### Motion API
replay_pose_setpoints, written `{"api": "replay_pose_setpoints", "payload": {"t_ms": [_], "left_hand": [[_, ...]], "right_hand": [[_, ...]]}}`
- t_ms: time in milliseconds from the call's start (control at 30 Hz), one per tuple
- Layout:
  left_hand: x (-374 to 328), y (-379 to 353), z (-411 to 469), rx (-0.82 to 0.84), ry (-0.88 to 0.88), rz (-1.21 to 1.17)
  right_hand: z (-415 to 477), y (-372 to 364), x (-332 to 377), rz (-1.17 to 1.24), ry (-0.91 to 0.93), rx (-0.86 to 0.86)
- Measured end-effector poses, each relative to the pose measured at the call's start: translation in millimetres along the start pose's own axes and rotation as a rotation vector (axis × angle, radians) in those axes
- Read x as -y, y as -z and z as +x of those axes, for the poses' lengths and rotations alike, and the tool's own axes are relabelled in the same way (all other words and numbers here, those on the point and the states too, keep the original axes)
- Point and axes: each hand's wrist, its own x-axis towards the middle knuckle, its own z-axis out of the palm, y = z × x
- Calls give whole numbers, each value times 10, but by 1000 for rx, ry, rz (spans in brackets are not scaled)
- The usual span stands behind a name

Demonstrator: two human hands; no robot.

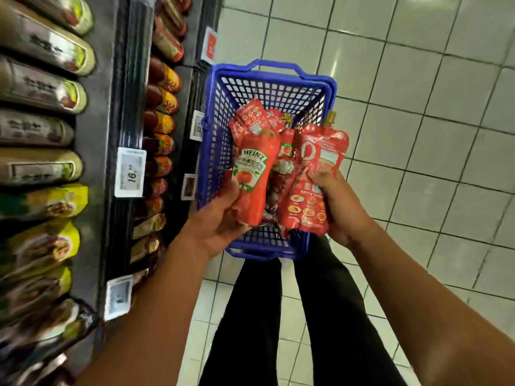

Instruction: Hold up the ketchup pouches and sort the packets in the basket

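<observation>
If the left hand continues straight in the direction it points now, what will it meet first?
Probably the loose red ketchup pouches lying in the blue plastic mesh basket. The left hand grips a red Heinz ketchup pouch and points forward over the basket; behind them stands the basket's far wall. Depth is uncertain.

Both bare forearms stretched forward and down, converging. Left hand palm-up, fingers curled in a grip. Right hand likewise clenched, thumb on top. Dark-trousered legs below.
</observation>
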Motion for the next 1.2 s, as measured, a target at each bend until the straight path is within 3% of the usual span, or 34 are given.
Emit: {"api": "replay_pose_setpoints", "payload": {"t_ms": [133,333,467,700,1200], "left_hand": [[59,-152,-632,230,-68,-113],[-24,-223,-1597,413,-297,199],[-97,-293,-2175,353,-419,352],[99,-503,-3028,332,-618,305],[1243,-724,-4472,-31,-1034,-231]], "right_hand": [[-641,-148,208,63,-11,50],[-1546,-315,576,60,-15,185],[-2048,-441,844,-53,38,248],[-2829,-593,1251,-208,151,343],[-3929,-1053,1619,-645,173,778]]}}
